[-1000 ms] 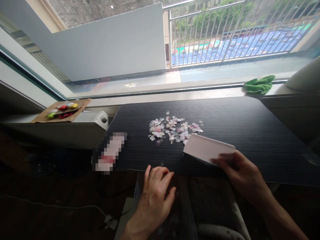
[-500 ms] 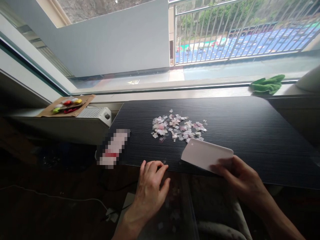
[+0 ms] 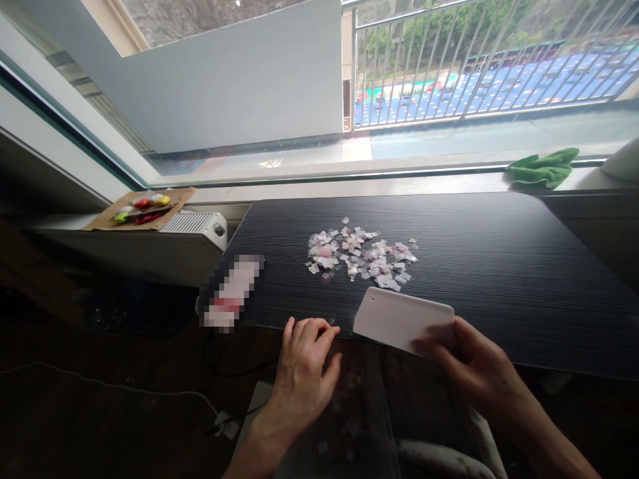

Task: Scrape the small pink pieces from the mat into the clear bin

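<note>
My right hand [image 3: 476, 356] grips a flat white rectangular piece [image 3: 402, 319] by its right end. It has rounded corners and a small hole, and is tilted over the near edge of the dark table [image 3: 479, 253]. My left hand [image 3: 307, 362] rests at that same edge, fingers lightly bent and thumb apart, with nothing visible in its grasp. Past both hands lies a loose spread of small whitish and pinkish square packets [image 3: 357, 256]. Below the edge, between my hands, hangs a clear plastic sheet or bag [image 3: 354, 406] with several similar pieces showing in it.
A blurred-out object [image 3: 232, 293] lies at the table's left end. On the left sill, colourful items rest on brown cardboard [image 3: 174, 203] beside a white radiator [image 3: 200, 229]. A green cloth or glove [image 3: 544, 169] sits by the window. A white cable [image 3: 124, 392] crosses the floor.
My right hand has drawn the white piece slightly toward me and left, away from the packets, uncovering a few at the near side. My left hand stays nearly still; the view shifts slightly.
</note>
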`<state>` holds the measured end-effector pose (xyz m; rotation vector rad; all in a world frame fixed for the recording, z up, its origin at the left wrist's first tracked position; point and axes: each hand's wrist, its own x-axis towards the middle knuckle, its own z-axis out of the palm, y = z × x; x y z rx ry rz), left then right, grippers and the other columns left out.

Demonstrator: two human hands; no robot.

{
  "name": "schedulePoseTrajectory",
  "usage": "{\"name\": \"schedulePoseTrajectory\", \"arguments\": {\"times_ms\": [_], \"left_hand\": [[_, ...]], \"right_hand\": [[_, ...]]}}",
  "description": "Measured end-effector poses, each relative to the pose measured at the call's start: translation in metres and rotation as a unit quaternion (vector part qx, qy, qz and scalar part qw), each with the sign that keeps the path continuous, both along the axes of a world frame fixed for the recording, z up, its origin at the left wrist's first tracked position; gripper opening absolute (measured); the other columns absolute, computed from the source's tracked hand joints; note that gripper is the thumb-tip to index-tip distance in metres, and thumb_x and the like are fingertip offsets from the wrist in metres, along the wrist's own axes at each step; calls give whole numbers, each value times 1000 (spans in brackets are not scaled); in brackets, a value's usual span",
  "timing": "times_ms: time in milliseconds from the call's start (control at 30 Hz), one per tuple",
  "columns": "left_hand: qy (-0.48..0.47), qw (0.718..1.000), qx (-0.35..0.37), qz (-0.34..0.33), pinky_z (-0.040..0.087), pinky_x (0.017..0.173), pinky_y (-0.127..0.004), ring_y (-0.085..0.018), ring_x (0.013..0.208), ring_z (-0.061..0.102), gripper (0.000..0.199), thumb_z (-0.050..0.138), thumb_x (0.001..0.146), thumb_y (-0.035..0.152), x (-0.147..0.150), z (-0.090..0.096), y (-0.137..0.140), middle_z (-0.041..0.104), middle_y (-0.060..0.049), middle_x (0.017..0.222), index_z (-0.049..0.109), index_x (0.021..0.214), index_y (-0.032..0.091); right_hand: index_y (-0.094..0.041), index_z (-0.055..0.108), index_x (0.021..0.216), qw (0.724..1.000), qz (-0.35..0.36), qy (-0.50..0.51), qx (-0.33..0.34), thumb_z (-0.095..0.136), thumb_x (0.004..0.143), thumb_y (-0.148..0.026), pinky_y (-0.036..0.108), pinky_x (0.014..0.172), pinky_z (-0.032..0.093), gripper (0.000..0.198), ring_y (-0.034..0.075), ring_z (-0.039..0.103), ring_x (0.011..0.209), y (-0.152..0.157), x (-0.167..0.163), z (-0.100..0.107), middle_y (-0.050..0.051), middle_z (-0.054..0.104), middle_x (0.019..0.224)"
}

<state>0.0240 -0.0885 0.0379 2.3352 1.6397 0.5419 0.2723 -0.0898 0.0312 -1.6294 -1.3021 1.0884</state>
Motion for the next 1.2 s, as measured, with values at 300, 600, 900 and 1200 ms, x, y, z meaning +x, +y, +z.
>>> {"name": "schedulePoseTrajectory", "arguments": {"times_ms": [300, 600, 900, 1200], "left_hand": [[1, 1000, 2, -3, 35, 107, -57, -20, 102, 57, 38, 43, 82, 3, 0, 1, 1, 61, -6, 103, 61, 110, 21], [9, 1000, 1, -19, 33, 106, -61, -21, 101, 56, 35, 43, 83, 5, -1, 1, 5, 60, -6, 104, 59, 110, 20], [6, 993, -46, -106, 29, 110, -61, -22, 107, 55, 40, 49, 78, 6, 39, 9, 8, 61, -7, 108, 58, 115, 19], [-7, 992, -58, -113, 28, 111, -61, -22, 110, 54, 42, 50, 77, 6, 37, 8, 7, 60, -7, 111, 58, 116, 22]], "right_hand": [[-20, 65, 91, 1000, -13, -24, 7, 66, 76, -45, 27, 59, 52, 29, 19, 64, 66, -5, -2, 2, 4, 71, 77], [-24, 65, 89, 996, 1, -62, 67, 62, 79, -42, 29, 65, 54, 21, 20, 67, 71, -4, 4, 4, 2, 73, 81], [-25, 61, 91, 961, -129, -191, 153, 61, 80, -42, 36, 73, 53, 20, 24, 68, 77, 27, 34, 12, 6, 74, 86], [-25, 62, 89, 943, -145, -264, 144, 60, 79, -41, 34, 66, 50, 18, 25, 68, 73, 29, 45, 10, 4, 73, 80]]}}
